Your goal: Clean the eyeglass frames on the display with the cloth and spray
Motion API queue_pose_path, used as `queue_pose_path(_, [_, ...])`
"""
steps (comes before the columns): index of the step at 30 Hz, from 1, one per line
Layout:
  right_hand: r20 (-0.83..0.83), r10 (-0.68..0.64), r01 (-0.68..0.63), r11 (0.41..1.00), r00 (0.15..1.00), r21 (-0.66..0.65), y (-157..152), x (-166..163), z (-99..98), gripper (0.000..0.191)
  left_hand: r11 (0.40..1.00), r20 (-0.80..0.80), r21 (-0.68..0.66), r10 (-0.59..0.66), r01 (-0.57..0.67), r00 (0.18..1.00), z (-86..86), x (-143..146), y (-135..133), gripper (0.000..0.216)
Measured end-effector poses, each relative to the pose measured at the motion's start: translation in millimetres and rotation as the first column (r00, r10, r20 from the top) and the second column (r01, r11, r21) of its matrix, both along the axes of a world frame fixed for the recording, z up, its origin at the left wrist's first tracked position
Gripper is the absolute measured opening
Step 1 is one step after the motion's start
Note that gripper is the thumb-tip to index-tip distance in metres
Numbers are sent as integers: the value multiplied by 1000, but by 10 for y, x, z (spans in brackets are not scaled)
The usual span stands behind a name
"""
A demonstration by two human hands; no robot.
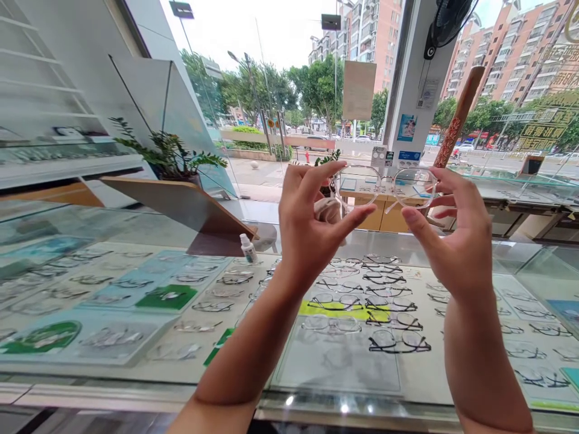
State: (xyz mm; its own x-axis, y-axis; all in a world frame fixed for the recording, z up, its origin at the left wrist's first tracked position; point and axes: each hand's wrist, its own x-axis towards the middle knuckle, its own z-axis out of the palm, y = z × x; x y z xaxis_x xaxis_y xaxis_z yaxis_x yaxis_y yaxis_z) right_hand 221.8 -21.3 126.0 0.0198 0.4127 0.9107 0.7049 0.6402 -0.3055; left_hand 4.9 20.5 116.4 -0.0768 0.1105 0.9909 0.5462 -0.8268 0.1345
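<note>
A pair of clear-framed glasses [384,188] is held up at eye level above a glass display counter [136,386]. My left hand [312,223] pinches the left lens rim between thumb and fingers. My right hand [452,235] grips the right lens rim the same way. A pale cloth [329,210] is tucked in the left hand behind the frame. Both forearms rise from the counter's front edge.
Under the counter glass lie several rows of spectacles [375,301] on trays. A small white bottle [248,248] stands on the counter beside a wooden stand [181,205] with a potted plant [169,154]. Shelves line the left wall; a street shows through the window.
</note>
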Motion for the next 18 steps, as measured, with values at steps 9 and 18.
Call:
queue_pose_path(9, [2, -42, 42, 997, 999, -68, -13, -5, -22, 55, 994, -34, -101, 43, -46, 999, 14, -46, -94, 55])
queue_pose_path(18, [5, -87, 86, 991, 996, 106, -17, -111, -27, 52, 997, -25, -1, 75, -75, 997, -7, -62, 11, 63])
